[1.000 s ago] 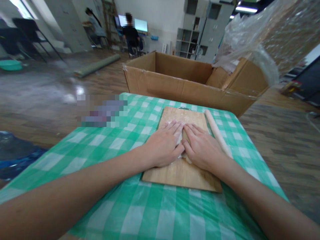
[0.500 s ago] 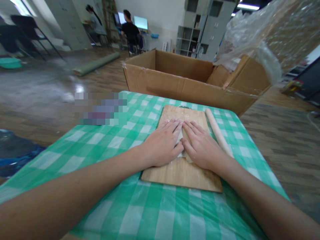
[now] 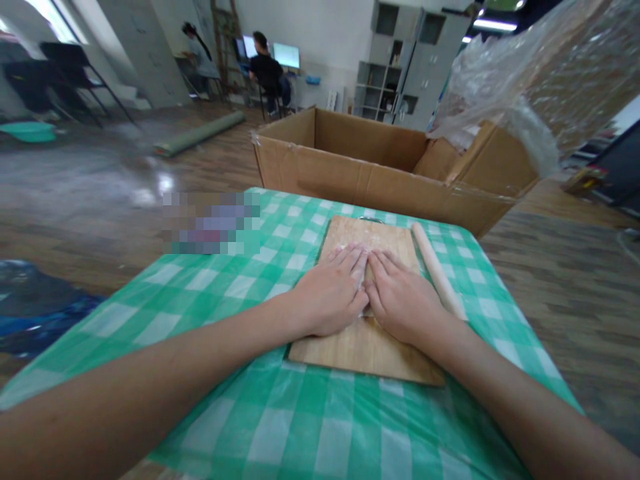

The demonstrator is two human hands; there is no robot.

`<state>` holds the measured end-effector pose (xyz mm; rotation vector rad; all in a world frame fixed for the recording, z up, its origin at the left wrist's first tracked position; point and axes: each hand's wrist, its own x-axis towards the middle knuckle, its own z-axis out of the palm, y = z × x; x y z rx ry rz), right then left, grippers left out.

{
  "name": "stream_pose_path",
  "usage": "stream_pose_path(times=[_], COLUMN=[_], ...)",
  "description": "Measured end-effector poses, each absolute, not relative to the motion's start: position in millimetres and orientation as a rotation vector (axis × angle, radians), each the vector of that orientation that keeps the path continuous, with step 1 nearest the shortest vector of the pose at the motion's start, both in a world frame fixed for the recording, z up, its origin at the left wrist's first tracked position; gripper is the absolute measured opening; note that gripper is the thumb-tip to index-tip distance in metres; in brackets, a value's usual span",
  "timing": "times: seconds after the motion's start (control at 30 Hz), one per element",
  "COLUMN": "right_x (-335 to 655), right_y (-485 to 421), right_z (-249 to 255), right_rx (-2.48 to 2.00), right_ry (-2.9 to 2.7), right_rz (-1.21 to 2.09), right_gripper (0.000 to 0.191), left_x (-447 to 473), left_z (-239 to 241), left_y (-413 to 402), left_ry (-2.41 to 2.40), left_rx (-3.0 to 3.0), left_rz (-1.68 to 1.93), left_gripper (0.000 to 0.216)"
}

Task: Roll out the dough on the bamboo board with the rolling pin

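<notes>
My left hand lies flat over pale dough on a wooden cutting board. Its fingers are stretched out and point away from me. My right hand presses down in the same way, fingers extended, with its fingertips close to those of the left. Only a small strip of the dough shows between the palms; the hands hide the rest. White flour dusts the board beyond the fingertips. A wooden rolling pin rests along the board's right side.
A green-and-white checked cloth covers the table. Behind it stands a large open cardboard box with clear plastic wrap. A blurred-out item sits at the table's left edge. Two people sit farther back.
Both hands stay on the dough, now closer together, with less of it showing between them. The whole view has shifted slightly.
</notes>
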<state>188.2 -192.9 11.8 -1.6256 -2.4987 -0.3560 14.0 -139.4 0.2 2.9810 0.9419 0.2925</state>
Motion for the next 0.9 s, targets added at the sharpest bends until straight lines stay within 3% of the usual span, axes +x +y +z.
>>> stream_pose_path(times=[0.3, 0.47, 0.6, 0.9], right_x=[176.3, 179.7, 185.3, 182.0], right_y=[-200.5, -199.4, -198.7, -202.0], right_z=[28.9, 24.4, 16.7, 14.6], right_rx=[-1.805, -1.797, -1.741, -1.768], right_ry=[-2.648, -2.564, -2.457, -2.574], right_rz=[-0.469, -0.426, -0.394, -0.372], right_gripper=[0.044, 0.042, 0.050, 0.056], left_x=[18.5, 16.0, 14.1, 11.4], left_z=[5.0, 7.2, 5.6, -4.8], left_y=[-153.9, -154.1, -153.2, -156.2], left_ry=[0.971, 0.993, 1.030, 1.047], left_rx=[3.133, 3.054, 3.008, 3.040], left_rz=[0.229, 0.389, 0.472, 0.215], left_gripper=[0.061, 0.055, 0.053, 0.066])
